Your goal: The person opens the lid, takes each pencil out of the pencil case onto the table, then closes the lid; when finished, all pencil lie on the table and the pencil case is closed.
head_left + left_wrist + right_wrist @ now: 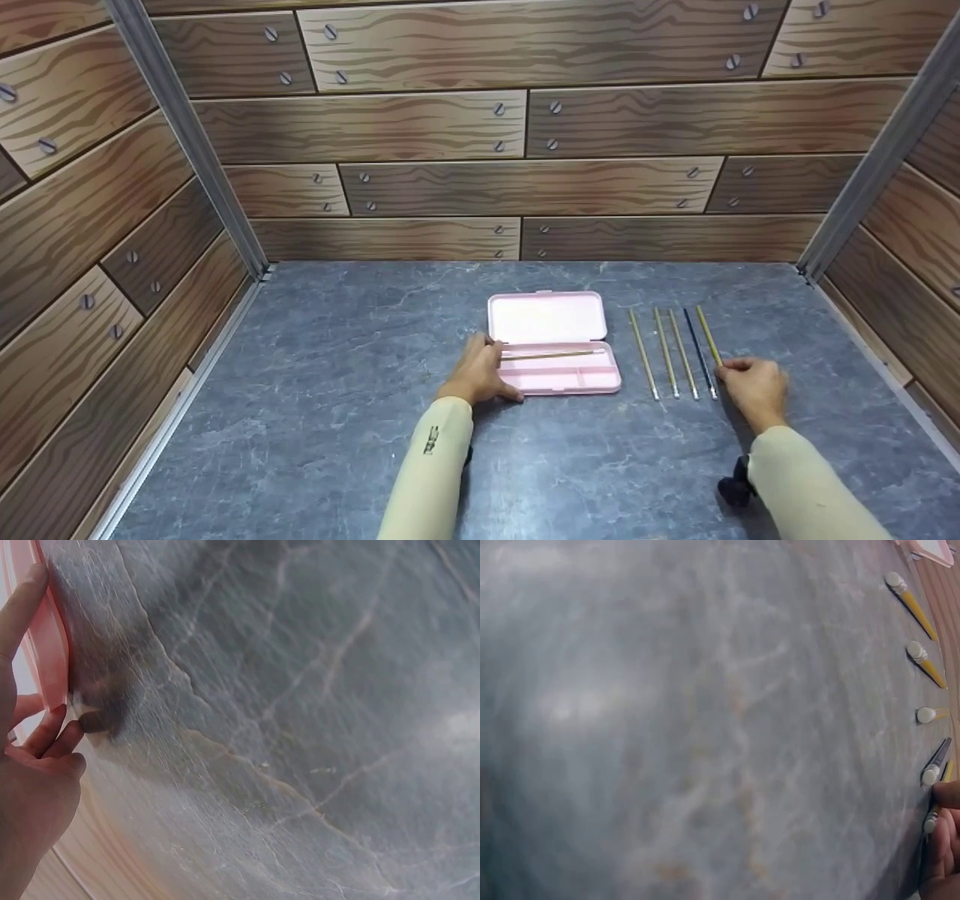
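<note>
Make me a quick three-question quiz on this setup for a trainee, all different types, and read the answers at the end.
1. True or false: the left hand touches the left end of the open pink case.

2. Multiple choice: in the head view, where does the dark pencil sit among the five outside the case?
A) far left
B) second from the right
C) far right

3. Fill in the blank: the right hand grips the rightmost pencil, whose colour is ____.

Key: 1. True. 2. B. 3. Yellow.
</note>
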Demonstrator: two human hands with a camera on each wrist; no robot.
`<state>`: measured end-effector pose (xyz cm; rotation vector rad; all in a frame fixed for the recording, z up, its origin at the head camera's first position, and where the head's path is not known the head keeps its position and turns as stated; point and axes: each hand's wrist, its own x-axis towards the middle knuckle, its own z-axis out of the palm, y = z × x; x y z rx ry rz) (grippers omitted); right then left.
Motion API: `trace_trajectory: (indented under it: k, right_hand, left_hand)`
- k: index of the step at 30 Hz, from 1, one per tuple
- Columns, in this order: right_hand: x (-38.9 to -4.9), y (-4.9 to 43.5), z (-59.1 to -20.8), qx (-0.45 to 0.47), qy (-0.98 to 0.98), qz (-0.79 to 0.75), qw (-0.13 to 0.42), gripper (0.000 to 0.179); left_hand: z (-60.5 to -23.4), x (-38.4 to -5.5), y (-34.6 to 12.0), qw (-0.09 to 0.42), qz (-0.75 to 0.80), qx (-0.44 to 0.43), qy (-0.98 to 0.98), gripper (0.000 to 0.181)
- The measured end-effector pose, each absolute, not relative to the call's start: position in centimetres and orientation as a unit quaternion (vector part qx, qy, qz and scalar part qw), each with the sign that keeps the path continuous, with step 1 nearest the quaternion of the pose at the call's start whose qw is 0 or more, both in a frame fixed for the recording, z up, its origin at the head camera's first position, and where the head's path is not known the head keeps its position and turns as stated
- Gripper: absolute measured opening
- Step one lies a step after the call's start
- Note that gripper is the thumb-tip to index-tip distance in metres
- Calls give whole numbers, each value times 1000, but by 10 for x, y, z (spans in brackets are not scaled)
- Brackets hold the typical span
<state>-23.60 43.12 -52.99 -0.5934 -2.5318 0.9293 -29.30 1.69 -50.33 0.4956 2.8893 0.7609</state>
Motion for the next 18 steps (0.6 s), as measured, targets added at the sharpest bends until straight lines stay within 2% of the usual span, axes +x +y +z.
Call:
trace_trajectory:
  k: [11, 15, 18]
  right_hand:
    - [-238, 415, -532, -252, -859, 361, 260, 26]
    - [-247, 398, -528, -195, -858, 352, 321, 18]
    - [-256, 381, -522, -130, -857, 362, 342, 14]
  left_hand:
    - [-505, -292, 17, 61, 255, 156, 952, 73]
    - [-504, -292, 17, 56, 256, 160, 952, 73]
    - [-503, -293, 18, 52, 257, 160, 952, 72]
